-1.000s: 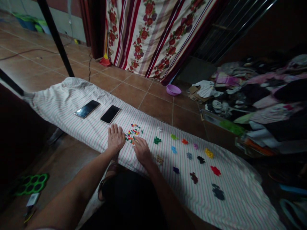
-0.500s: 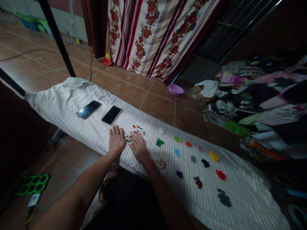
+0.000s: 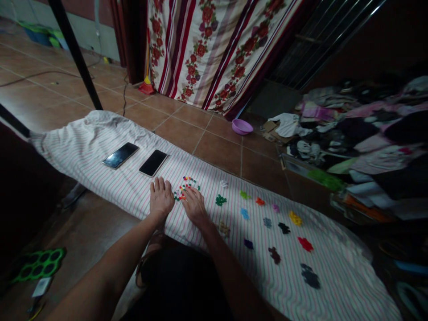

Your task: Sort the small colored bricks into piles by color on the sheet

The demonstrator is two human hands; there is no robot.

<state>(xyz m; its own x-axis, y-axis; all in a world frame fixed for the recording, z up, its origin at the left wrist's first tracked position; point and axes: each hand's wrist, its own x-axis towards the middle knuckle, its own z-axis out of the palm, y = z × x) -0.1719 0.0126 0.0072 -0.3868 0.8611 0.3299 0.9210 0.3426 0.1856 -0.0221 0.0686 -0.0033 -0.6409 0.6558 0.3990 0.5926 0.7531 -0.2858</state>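
Note:
My left hand [image 3: 162, 196] lies flat on the striped cloth [image 3: 207, 178], fingers together and stretched out, just below a dark phone. To its right, my right hand [image 3: 194, 206] reaches over a loop of small multicoloured beads [image 3: 189, 179], its fingers extended with the tips among the lower beads. Part of the loop is hidden under those fingers; nothing shows held in either hand. Right of the loop lie a green pile [image 3: 220, 200], a white pile [image 3: 224, 183] and a tan pile [image 3: 223, 229] of small pieces, the tan one close beside my right forearm.
Two phones, one black [image 3: 153, 162] and one glossy [image 3: 121, 155], rest on the cloth at left. Several more coloured piles, including yellow [image 3: 295, 218], red [image 3: 305, 244] and dark grey [image 3: 310, 276], spread to the right. A purple basin [image 3: 242, 127] stands on the tiled floor.
The view has shifted slightly left across the scene. My right fingertips have moved a little right relative to the beads, showing more of the loop between my hands. The left hand stays flat.

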